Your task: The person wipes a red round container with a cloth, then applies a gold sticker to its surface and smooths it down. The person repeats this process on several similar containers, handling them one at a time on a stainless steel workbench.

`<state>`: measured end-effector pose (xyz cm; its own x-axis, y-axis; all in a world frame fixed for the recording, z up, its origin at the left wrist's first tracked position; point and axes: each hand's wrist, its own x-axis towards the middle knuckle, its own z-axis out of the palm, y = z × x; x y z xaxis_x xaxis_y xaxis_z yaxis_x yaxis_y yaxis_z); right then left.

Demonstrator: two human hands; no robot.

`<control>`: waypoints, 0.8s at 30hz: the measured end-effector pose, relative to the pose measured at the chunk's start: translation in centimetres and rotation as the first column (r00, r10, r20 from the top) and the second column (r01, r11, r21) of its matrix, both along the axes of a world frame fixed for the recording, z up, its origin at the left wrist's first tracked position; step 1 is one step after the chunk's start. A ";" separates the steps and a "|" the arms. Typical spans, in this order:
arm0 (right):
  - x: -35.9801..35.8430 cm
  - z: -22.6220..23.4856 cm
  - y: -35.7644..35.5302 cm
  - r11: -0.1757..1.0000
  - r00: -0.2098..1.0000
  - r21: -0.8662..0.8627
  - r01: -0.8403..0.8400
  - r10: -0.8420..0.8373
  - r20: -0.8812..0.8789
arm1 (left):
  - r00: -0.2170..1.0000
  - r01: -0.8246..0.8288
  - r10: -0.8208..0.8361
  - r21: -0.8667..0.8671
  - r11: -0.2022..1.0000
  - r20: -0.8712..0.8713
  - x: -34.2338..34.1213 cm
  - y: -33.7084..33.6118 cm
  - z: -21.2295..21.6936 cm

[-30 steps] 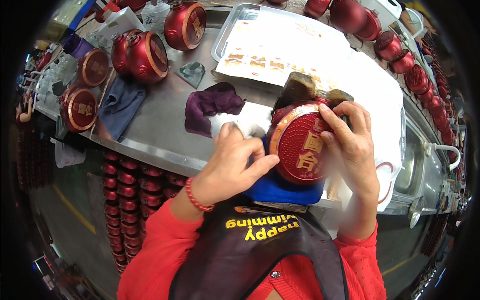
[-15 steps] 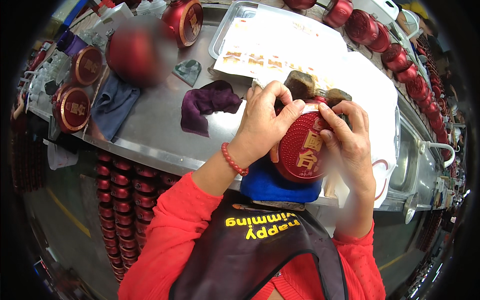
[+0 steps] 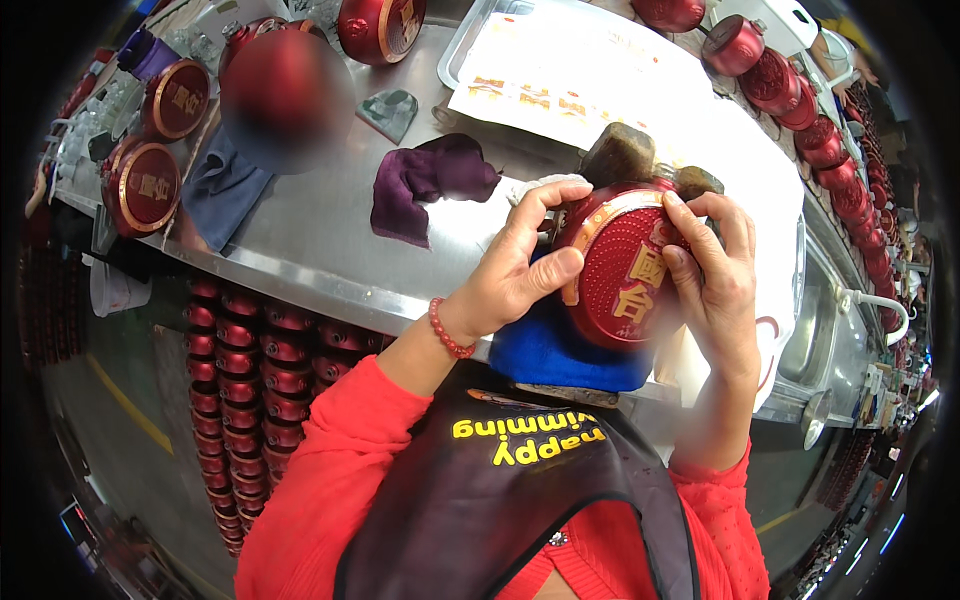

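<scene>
A round, flat red bottle point(image 3: 608, 290) with raised dots and gold characters leans on a folded blue cloth point(image 3: 560, 352) at the table's near edge. Along its upper left rim runs a gold-coloured strip point(image 3: 600, 218). My left hand point(image 3: 520, 268) grips that side, the thumb by the strip's lower part and the fingers reaching over the rim. With fingertips at the top of the rim and the thumb near the face, my right hand point(image 3: 722, 275) holds the other side. Two dark stone-like blocks, one the larger block point(image 3: 618, 158), lie behind the bottle.
A purple cloth point(image 3: 432, 190) and a green-grey wedge point(image 3: 388, 114) lie on the metal table. Behind is a tray point(image 3: 462, 45) under a sticker sheet point(image 3: 560, 70). Red bottles stand at left, along the right side and stacked below the table. A sink point(image 3: 808, 325) is at right.
My left hand has shifted left and down along the rim, its thumb leaving the top, and more of the gold strip shows. My right hand stays at the upper right rim.
</scene>
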<state>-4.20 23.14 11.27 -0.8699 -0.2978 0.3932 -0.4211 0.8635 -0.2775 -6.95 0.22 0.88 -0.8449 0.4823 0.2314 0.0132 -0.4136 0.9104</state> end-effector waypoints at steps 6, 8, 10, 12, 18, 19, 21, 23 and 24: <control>-0.1 -0.2 0.0 1.000 1.000 -0.012 -0.009 0.009 -0.010 | 0.981 -0.127 0.104 -0.134 0.983 -0.164 1.0 0.1 -0.3; -0.1 -0.2 0.1 1.000 1.000 -0.010 -0.020 0.020 -0.021 | 0.960 -0.202 0.169 -0.134 0.970 -0.224 1.1 0.4 -0.5; -0.1 -0.2 0.1 1.000 1.000 -0.018 -0.015 0.014 -0.006 | 0.941 -0.246 0.202 -0.142 0.959 -0.272 1.1 0.5 -0.5; -0.1 -0.2 0.1 1.000 1.000 -0.017 -0.013 0.013 -0.008 | 0.927 -0.263 0.204 -0.157 0.952 -0.314 1.3 0.4 -0.5; 0.0 -0.3 0.2 1.000 1.000 -0.005 -0.012 0.011 -0.014 | 0.962 -0.177 0.136 -0.157 0.972 -0.238 1.8 0.0 -0.3; 0.0 -0.3 0.2 1.000 1.000 -0.004 -0.010 0.010 -0.012 | 0.954 -0.197 0.149 -0.169 0.966 -0.260 1.8 0.0 -0.3; 0.0 -0.3 0.1 1.000 1.000 -0.009 -0.005 0.005 -0.004 | 0.941 -0.229 0.166 -0.193 0.954 -0.296 2.0 0.1 -0.2; 0.1 -0.3 0.1 1.000 1.000 -0.023 -0.004 0.004 0.003 | 0.935 -0.249 0.176 -0.215 0.944 -0.309 2.1 0.2 -0.2; 0.1 -0.3 0.0 1.000 1.000 -0.024 0.002 -0.002 0.009 | 0.925 -0.270 0.191 -0.216 0.938 -0.327 2.1 0.3 -0.1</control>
<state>-4.13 23.18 10.98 -0.8740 -0.2864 0.3926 -0.4165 0.8576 -0.3017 -4.82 0.48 0.77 -0.8507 0.3576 0.3853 0.3660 -0.1233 0.9224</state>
